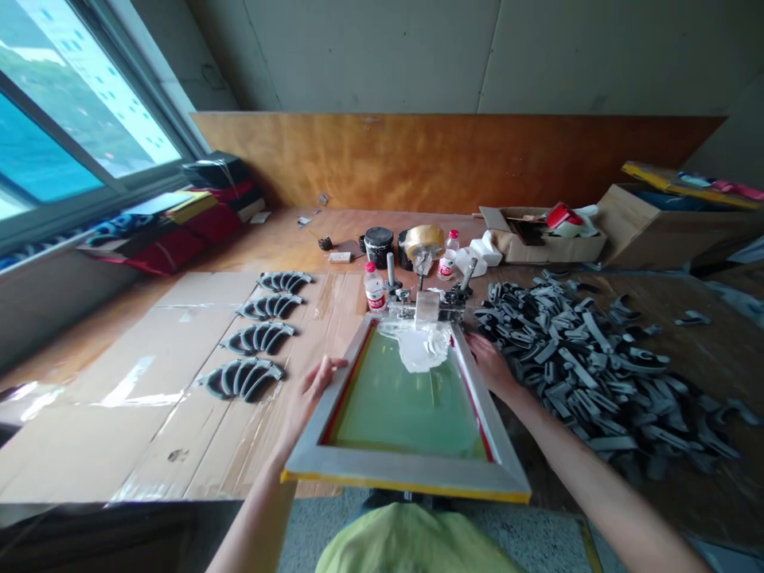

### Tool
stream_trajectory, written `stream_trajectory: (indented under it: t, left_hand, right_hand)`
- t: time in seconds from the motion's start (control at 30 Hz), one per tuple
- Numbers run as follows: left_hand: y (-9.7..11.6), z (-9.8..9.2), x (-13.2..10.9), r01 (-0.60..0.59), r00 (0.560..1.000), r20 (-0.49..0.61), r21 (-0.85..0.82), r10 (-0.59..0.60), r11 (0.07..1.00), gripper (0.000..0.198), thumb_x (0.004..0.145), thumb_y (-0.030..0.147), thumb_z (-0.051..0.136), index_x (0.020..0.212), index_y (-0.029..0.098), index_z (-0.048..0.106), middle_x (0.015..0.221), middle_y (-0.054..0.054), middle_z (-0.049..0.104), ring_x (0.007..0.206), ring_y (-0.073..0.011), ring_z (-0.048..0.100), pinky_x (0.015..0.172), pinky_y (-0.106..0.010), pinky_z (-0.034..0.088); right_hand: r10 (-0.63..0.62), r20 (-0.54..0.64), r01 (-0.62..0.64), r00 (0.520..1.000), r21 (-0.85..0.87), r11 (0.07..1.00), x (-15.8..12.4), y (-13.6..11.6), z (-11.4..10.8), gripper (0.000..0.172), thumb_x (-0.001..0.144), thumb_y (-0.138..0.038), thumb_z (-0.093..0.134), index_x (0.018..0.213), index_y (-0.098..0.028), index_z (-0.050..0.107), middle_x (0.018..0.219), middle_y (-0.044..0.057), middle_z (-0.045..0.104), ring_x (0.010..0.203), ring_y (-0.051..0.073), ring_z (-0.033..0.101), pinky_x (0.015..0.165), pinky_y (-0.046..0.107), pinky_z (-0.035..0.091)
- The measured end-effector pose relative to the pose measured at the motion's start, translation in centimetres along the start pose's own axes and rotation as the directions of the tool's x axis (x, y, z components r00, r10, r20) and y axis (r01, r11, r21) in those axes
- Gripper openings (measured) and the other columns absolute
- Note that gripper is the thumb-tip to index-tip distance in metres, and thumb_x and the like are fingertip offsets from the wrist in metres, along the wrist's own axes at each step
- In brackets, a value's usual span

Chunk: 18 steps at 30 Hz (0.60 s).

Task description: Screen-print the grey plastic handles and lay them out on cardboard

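Observation:
A screen printing frame (403, 465) with a grey metal border and green mesh stands in front of me, clamped at its far end. White ink (422, 350) lies on the far part of the mesh, below a pale squeegee block (427, 309). My left hand (315, 383) is at the frame's left side, its fingers closed against the border. On the other side, my right hand (490, 364) reaches to the frame's far right edge. Its fingertips are partly hidden there, so I cannot see what they hold, if anything.
Curved grey parts (244, 378) lie in several rows on cardboard (143, 398) to the left. A large heap of similar parts (585, 358) spreads at right. Behind the clamp stand a red-capped bottle (374, 288), black tub (379, 246), tape roll (424, 239) and open carton (552, 251).

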<state>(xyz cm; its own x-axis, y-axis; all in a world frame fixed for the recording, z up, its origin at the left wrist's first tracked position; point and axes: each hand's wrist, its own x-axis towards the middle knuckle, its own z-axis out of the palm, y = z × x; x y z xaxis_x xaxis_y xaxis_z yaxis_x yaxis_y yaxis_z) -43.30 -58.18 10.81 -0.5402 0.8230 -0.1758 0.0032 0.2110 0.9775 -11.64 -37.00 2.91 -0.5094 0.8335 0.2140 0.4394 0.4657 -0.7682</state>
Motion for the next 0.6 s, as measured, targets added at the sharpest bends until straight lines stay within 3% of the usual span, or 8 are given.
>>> stream_trajectory:
  t: [0.07,0.13,0.2,0.27,0.37,0.43,0.6]
  left_hand:
    - [-3.0,-0.1,-0.8,0.102,0.991,0.084,0.017,-0.103,0.995,0.06,0.073,0.069,0.062,0.109,0.022,0.069,0.081,-0.002,0.071,0.069,-0.0188,0.066,0.057,-0.027,0.051]
    - [-5.9,0.4,-1.0,0.163,0.977,0.135,0.017,-0.164,0.986,0.073,0.07,0.068,0.065,0.127,0.024,0.059,0.079,0.0,0.069,0.067,-0.0178,0.065,0.057,-0.026,0.05]
    - [-8.2,1.0,-0.7,0.179,0.976,0.124,0.026,-0.181,0.983,0.083,0.07,0.068,0.066,0.138,0.023,0.05,0.073,0.002,0.066,0.062,-0.0157,0.062,0.054,-0.024,0.047]
    - [-9.6,1.6,-0.2,0.177,0.979,0.101,0.022,-0.178,0.984,0.087,0.07,0.068,0.065,0.141,0.02,0.047,0.068,0.004,0.062,0.058,-0.014,0.058,0.052,-0.023,0.044]
    - [-10.5,1.8,0.2,0.175,0.979,0.106,0.008,-0.175,0.985,0.085,0.072,0.067,0.063,0.14,0.019,0.047,0.067,0.004,0.061,0.059,-0.014,0.057,0.053,-0.023,0.044]
    - [-10.6,1.8,0.2,0.176,0.978,0.112,0.012,-0.176,0.984,0.083,0.072,0.067,0.063,0.138,0.019,0.049,0.069,0.003,0.062,0.061,-0.0147,0.058,0.054,-0.024,0.044]
    - [-10.9,1.7,0.2,0.173,0.979,0.105,0.006,-0.172,0.985,0.078,0.072,0.066,0.063,0.133,0.017,0.054,0.068,0.003,0.061,0.06,-0.0145,0.057,0.053,-0.023,0.043]
  right_hand:
    - [-0.032,-0.106,0.015,0.994,-0.15,0.989,1.4,-0.6,-1.8,0.034,0.092,-0.032,0.049,0.121,-0.022,0.064,0.12,0.012,0.066,0.117,0.031,0.058,0.104,0.054,0.042]
    - [-0.13,-0.122,0.089,0.984,-0.297,0.951,3.1,-2.4,-2.0,0.044,0.089,-0.03,0.056,0.132,-0.021,0.056,0.135,0.013,0.056,0.124,0.029,0.052,0.106,0.049,0.042]
    - [-0.213,-0.026,0.181,0.977,-0.427,0.886,4.9,-4.8,-0.8,0.056,0.085,-0.024,0.062,0.139,-0.018,0.049,0.143,0.014,0.049,0.128,0.029,0.047,0.106,0.044,0.041]
    - [-0.202,0.109,0.229,0.973,-0.525,0.82,6.3,-6.8,0.9,0.051,0.084,-0.017,0.062,0.134,-0.016,0.053,0.134,0.014,0.055,0.123,0.029,0.05,0.101,0.041,0.044]
    - [-0.067,0.267,0.223,0.961,-0.611,0.76,7.3,-8.3,2.8,0.028,0.085,-0.015,0.059,0.112,-0.018,0.065,0.109,0.01,0.067,0.106,0.025,0.058,0.089,0.034,0.046]
    - [0.022,0.305,0.19,0.952,-0.646,0.739,7.3,-8.5,3.2,0.016,0.087,-0.02,0.059,0.101,-0.019,0.068,0.1,0.009,0.07,0.099,0.024,0.06,0.085,0.031,0.046]
    - [0.091,0.214,0.097,0.972,-0.729,0.678,5.6,-8.4,3.1,0.017,0.087,-0.023,0.056,0.097,-0.015,0.067,0.1,0.012,0.071,0.1,0.024,0.061,0.087,0.03,0.043]
